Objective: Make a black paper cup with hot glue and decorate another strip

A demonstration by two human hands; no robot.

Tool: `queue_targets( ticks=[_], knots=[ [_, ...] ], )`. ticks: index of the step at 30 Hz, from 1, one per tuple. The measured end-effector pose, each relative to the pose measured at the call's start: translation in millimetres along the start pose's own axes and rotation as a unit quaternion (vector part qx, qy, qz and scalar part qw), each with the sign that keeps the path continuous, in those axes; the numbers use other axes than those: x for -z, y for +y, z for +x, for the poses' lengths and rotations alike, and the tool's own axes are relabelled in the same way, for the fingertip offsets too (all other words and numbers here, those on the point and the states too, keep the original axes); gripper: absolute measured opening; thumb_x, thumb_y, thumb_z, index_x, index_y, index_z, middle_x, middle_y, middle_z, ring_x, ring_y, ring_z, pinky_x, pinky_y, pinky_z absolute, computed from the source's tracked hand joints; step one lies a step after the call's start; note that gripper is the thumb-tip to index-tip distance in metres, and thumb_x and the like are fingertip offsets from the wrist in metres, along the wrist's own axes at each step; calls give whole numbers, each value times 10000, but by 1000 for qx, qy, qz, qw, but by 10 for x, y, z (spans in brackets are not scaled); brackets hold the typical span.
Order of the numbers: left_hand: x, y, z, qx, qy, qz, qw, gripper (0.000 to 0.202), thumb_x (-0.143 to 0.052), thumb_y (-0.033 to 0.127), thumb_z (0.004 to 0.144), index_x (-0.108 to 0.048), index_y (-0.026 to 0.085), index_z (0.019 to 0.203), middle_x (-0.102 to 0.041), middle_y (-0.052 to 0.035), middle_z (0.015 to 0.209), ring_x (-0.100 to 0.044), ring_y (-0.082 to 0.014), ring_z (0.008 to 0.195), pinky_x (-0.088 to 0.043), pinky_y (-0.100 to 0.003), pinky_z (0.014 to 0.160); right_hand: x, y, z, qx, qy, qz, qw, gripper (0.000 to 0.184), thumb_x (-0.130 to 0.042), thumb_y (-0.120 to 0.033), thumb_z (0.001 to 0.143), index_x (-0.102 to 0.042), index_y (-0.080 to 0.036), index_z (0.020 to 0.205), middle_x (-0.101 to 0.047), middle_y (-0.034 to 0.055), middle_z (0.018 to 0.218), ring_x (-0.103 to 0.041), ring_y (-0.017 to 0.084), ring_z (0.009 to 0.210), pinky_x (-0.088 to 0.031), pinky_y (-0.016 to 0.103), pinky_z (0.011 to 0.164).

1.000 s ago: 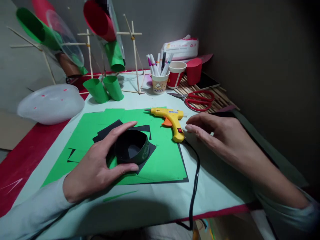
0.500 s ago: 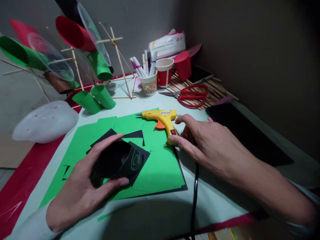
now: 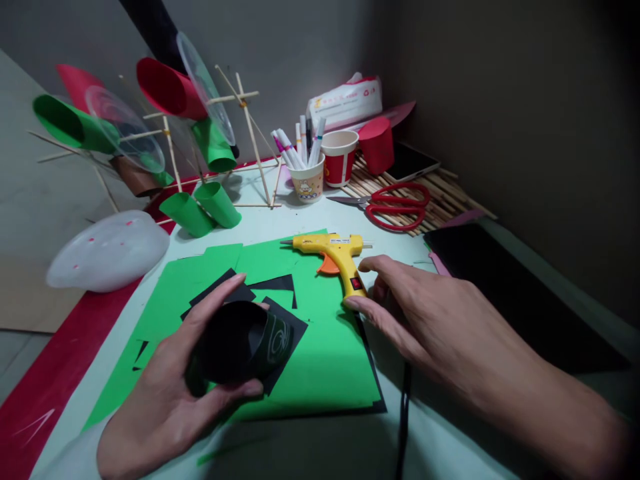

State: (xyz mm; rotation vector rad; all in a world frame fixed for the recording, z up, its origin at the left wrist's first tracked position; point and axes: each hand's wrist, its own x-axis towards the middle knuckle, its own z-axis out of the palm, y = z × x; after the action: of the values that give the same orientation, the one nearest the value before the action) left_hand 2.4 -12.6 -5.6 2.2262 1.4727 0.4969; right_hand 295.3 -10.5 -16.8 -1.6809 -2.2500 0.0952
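Note:
My left hand (image 3: pixel 165 380) is wrapped around a black paper tube (image 3: pixel 277 340) that has pale line drawing on its side. The tube's open end faces up toward me, and its inside is dark. Under it lie black paper pieces (image 3: pixel 296 328) on green paper sheets (image 3: pixel 330 373). A yellow hot glue gun (image 3: pixel 336 247) with an orange trigger rests on its side on the green sheets, nozzle pointing left. Beside its handle is my right hand (image 3: pixel 425 313), thumb tip at the handle's lower end and forefinger apart from the thumb.
Red-handled scissors (image 3: pixel 400 207) lie on a bundle of wooden sticks (image 3: pixel 450 190). Behind stand a marker cup (image 3: pixel 307 183), a red-and-white paper cup (image 3: pixel 340 160) and a red paper cylinder (image 3: pixel 377 143). At left is a stick frame (image 3: pixel 255 143) with coloured tubes; black sheet (image 3: pixel 520 293) at right.
The view has shifted, so the whole scene sits a little lower and further right. Both hands stay nearly in place relative to the tube and the glue gun.

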Motion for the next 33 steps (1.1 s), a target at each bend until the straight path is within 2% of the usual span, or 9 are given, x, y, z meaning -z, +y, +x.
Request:
queue_targets(
  ticks=[6,9,14,17,20,24,28,31,33],
  knots=[
    [79,10,5,-11,4,-25,1000,893,-735,499,811,-207,448,1529,-604,-24,1420,-584,-318,1285,-476,-478,1094,39,55,8,5,11,39,999,304,-425,-476,1007,-573,-211,1016,-710,55,803,-666,241,593,-407,302,487],
    [190,-23,-1,-12,15,-50,999,894,-729,597,784,-253,446,1525,-590,-34,1429,-606,-318,1232,-549,-412,993,62,88,25,9,24,73,997,321,-423,-485,1014,-584,-211,1062,-712,35,772,-679,221,587,-444,299,496],
    [411,-6,-42,-16,160,-117,980,499,-635,544,890,-546,389,1356,-688,29,1206,-655,-176,894,-559,-298,858,99,122,39,6,89,77,993,395,-453,-551,983,-621,-196,1028,-731,85,822,-671,225,620,-474,327,530],
    [480,42,-67,28,279,-72,957,199,-629,421,923,-692,300,1068,-718,76,1018,-645,-152,899,-538,-275,839,106,91,29,11,124,88,988,330,-497,-509,973,-634,-214,1032,-710,101,915,-650,249,717,-477,366,589],
    [505,12,-108,37,326,0,945,163,-564,389,958,-693,289,956,-701,89,972,-637,-160,957,-495,-298,883,116,-2,12,52,136,111,983,141,-582,-343,961,-641,-244,1043,-679,65,944,-636,230,778,-492,371,675],
    [445,-176,-228,-68,245,39,966,142,-557,289,948,-691,336,951,-716,77,918,-669,-136,812,-506,-256,705,167,-215,-8,158,119,109,974,245,-622,-159,916,-629,-229,1150,-681,73,1083,-660,233,941,-511,367,810],
    [207,-278,-371,-203,93,73,972,360,-383,82,937,-633,285,1096,-686,42,768,-631,-132,653,-475,-265,593,214,-470,-13,229,66,84,968,349,-624,-225,918,-585,-237,1265,-658,95,1266,-650,267,1114,-486,406,967],
    [-17,-234,-433,-251,111,97,957,426,-328,20,929,-537,206,1252,-731,8,883,-681,-169,811,-515,-318,806,181,-614,20,253,79,45,963,314,-557,-372,973,-612,-257,1260,-708,81,1243,-681,264,1100,-440,435,1068],
    [-145,-203,-459,-253,134,121,950,389,-371,3,897,-566,193,1176,-731,1,853,-685,-181,785,-521,-321,767,138,-663,65,275,78,25,958,308,-533,-422,982,-644,-281,1233,-745,70,1179,-716,253,1014,-488,425,1014]
  ],
)
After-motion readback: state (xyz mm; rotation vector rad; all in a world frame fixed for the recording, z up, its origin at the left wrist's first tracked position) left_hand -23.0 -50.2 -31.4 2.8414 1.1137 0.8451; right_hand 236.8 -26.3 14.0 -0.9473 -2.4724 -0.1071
